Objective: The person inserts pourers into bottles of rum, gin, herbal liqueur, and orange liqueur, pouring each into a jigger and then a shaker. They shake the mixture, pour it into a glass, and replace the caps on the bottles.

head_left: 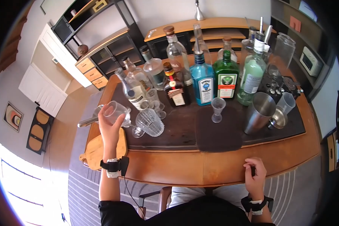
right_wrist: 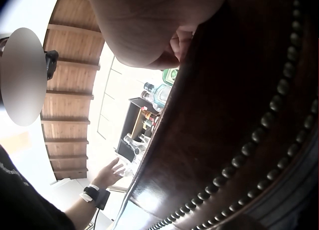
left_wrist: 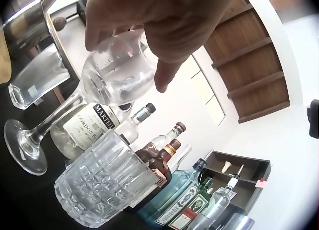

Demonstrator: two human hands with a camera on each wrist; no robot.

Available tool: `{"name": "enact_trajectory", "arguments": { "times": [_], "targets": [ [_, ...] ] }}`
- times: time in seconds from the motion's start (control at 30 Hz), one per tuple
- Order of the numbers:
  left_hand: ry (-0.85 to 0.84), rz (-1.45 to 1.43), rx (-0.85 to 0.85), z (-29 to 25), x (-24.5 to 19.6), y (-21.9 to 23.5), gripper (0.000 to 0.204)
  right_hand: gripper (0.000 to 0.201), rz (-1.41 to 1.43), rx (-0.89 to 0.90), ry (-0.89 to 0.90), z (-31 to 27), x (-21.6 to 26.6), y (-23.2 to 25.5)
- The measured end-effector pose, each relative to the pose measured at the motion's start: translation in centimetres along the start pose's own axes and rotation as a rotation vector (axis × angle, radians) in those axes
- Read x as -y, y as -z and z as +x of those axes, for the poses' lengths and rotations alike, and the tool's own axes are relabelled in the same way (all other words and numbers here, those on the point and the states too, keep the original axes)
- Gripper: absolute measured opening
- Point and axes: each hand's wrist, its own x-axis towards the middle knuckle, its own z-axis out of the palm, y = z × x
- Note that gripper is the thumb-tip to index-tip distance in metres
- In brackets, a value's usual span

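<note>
My left hand [head_left: 110, 133] grips a stemmed wine glass [left_wrist: 117, 73] by its bowl, thumb on one side and fingers on the other. The foot of the glass [left_wrist: 25, 147] is low over the dark tabletop in the left wrist view. Just right of it stands a cut-glass mixing glass [head_left: 150, 122], with small stemmed glasses [head_left: 154, 100] behind. My right hand [head_left: 254, 174] rests at the table's front edge, fingers loosely curled. In the right wrist view, the underside of that hand [right_wrist: 154, 25] hides its fingers for the most part.
Several bottles, among them a blue one [head_left: 202, 84] and a green one [head_left: 226, 75], line the table's back. A small jigger-shaped glass [head_left: 217, 111] stands on a dark mat [head_left: 219, 133]. A metal shaker tin [head_left: 259, 113] is at right, a wooden board [head_left: 98, 148] at left.
</note>
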Motion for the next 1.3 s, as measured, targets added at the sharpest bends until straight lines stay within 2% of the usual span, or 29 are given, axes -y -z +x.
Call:
{"name": "enact_trajectory", "arguments": {
  "times": [0.07, 0.13, 0.2, 0.27, 0.33, 0.4, 0.47, 0.53, 0.6, 0.63, 0.73, 0.87, 0.9, 1.03, 1.13, 1.23, 1.3],
  "targets": [
    [-0.119, 0.061, -0.045, 0.0, 1.1, -0.1, 0.086, 0.022, 0.007, -0.003, 0.003, 0.0, -0.1, 0.0],
    [-0.176, 0.03, -0.225, -1.7, -1.1, -1.2, 0.087, 0.022, 0.02, 0.008, -0.001, 0.0, -0.2, 0.1],
    [-0.268, 0.132, -0.378, -3.6, -3.4, -1.6, 0.073, 0.02, 0.044, 0.017, -0.019, 0.1, -0.2, 0.4],
    [-0.336, -0.041, -0.367, -6.1, -5.4, -2.7, 0.058, 0.028, 0.135, 0.075, -0.111, 0.4, -0.3, 1.5],
    [-0.257, -0.23, -0.167, -9.1, -7.6, -4.5, 0.041, 0.034, 0.26, 0.086, -0.269, 2.2, 1.5, 2.7],
    [-0.133, -0.302, 0.115, -11.7, -9.6, -6.3, 0.034, 0.045, 0.08, -0.053, 0.034, 5.8, 3.6, 3.7],
    [-0.051, -0.329, 0.374, -12.9, -10.4, -8.7, 0.028, 0.06, -0.061, -0.138, 0.169, 9.2, 5.6, 4.3],
    [-0.012, -0.298, 0.564, -14.0, -10.8, -11.2, 0.026, 0.083, -0.164, -0.165, 0.274, 12.5, 6.1, 4.1],
    [0.022, -0.295, 0.671, -14.8, -11.4, -12.9, 0.026, 0.099, -0.323, -0.117, 0.316, 15.1, 5.7, 3.6],
    [0.048, -0.281, 0.71, -15.1, -11.8, -13.4, 0.026, 0.105, -0.306, -0.081, 0.3, 15.8, 5.1, 3.3],
    [0.111, -0.294, 0.727, -15.2, -11.8, -14.2, 0.025, 0.107, -0.221, 0.013, 0.173, 16.5, 4.6, 2.5],
    [0.179, -0.301, 0.702, -14.0, -10.6, -15.6, 0.033, 0.102, -0.131, 0.016, 0.051, 16.5, 5.1, 3.0],
    [0.167, -0.295, 0.713, -13.5, -9.6, -16.2, 0.042, 0.101, -0.268, -0.049, 0.17, 16.3, 5.3, 3.3],
    [0.11, -0.229, 0.615, -11.8, -8.4, -20.1, 0.064, 0.103, -0.201, -0.028, 0.079, 16.2, 5.1, 4.4],
    [0.066, -0.18, 0.596, -9.9, -7.2, -23.3, 0.08, 0.103, -0.264, -0.038, 0.166, 16.3, 3.0, 4.6],
    [0.04, -0.158, 0.613, -8.7, -7.1, -25.2, 0.088, 0.104, -0.054, 0.011, -0.026, 16.0, 4.9, 5.0],
    [0.028, -0.149, 0.59, -8.5, -7.4, -25.8, 0.088, 0.103, -0.172, 0.013, 0.065, 16.1, 4.4, 5.2]
  ]
}}
